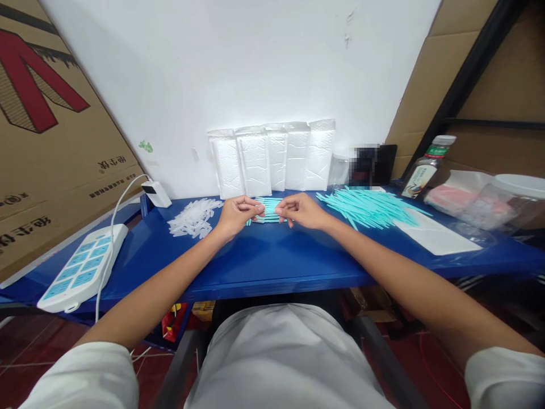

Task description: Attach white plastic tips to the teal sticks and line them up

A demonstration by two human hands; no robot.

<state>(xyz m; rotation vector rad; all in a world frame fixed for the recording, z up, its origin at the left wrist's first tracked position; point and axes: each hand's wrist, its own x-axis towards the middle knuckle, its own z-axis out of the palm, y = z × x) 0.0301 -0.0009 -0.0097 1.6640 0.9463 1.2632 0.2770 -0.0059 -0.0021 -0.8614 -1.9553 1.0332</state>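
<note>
Near the table's far side, my left hand point(239, 217) is closed in a pinch, thumb against fingertips. My right hand point(303, 210) faces it a short gap away, also pinched. Whatever lies in either pinch is too small to make out. Behind and beneath the fingers, thin teal sticks point(269, 203) lie in a row, partly hidden by the hands. To the left of my left hand is a pile of small translucent white pieces point(195, 218). A large heap of loose teal sticks point(368, 208) spreads to the right of my right hand.
Several white padded packets point(254, 162) lean against the wall. A power strip point(83, 270) and a white plug-in device point(156, 193) are at left. On the right are a white card point(438, 234), a bottle point(428, 167) and a clear jar point(506, 204). The blue table point(272, 264) ends before my torso.
</note>
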